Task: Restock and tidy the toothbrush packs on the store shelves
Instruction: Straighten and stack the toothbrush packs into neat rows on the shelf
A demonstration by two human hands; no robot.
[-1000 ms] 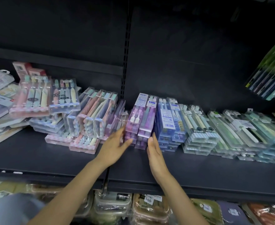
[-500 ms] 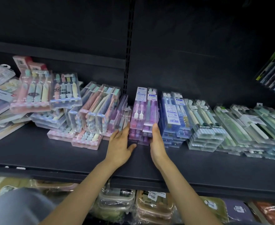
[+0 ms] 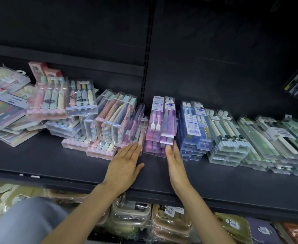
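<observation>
At the middle of the black shelf (image 3: 56, 161), just right of the slotted upright (image 3: 147, 67) in the back panel, stands the purple stack of toothbrush packs (image 3: 160, 125), its clear cases piled with their ends facing the shelf's front edge. The left hand (image 3: 125, 166) lies flat on the shelf just left of the purple stack, fingers straight and together, their tips touching the leaning clear pack (image 3: 137, 127) that rests against the stack's left side; its grip is apart and clamps nothing. The right hand (image 3: 177, 166) stands on edge just right of the stack's front, fingers straight, the fingertips (image 3: 168, 148) touching the lower front corner of the stack; its grip is likewise apart, around nothing.

Right of the purple stack, and touching or nearly touching it, is a blue stack of packs (image 3: 195, 127), then a pile with dark-labelled white brushes (image 3: 227, 138), then green-tinted packs (image 3: 276, 140) running to the frame's edge. Left of the purple stack, beyond the leaning pack, pastel multi-brush packs (image 3: 113, 120) tilt in a loose row over checkered pink ones (image 3: 100, 150), and further left lie two wider four-brush cases (image 3: 63, 101) and a jumble of flat packs (image 3: 5, 106). Below the shelf edge, under the purple stack, wrapped plastic containers (image 3: 169, 221) sit on a lower level. A grey-blue sleeve or knee (image 3: 26, 221) shows at lower left; which it is I cannot tell.
</observation>
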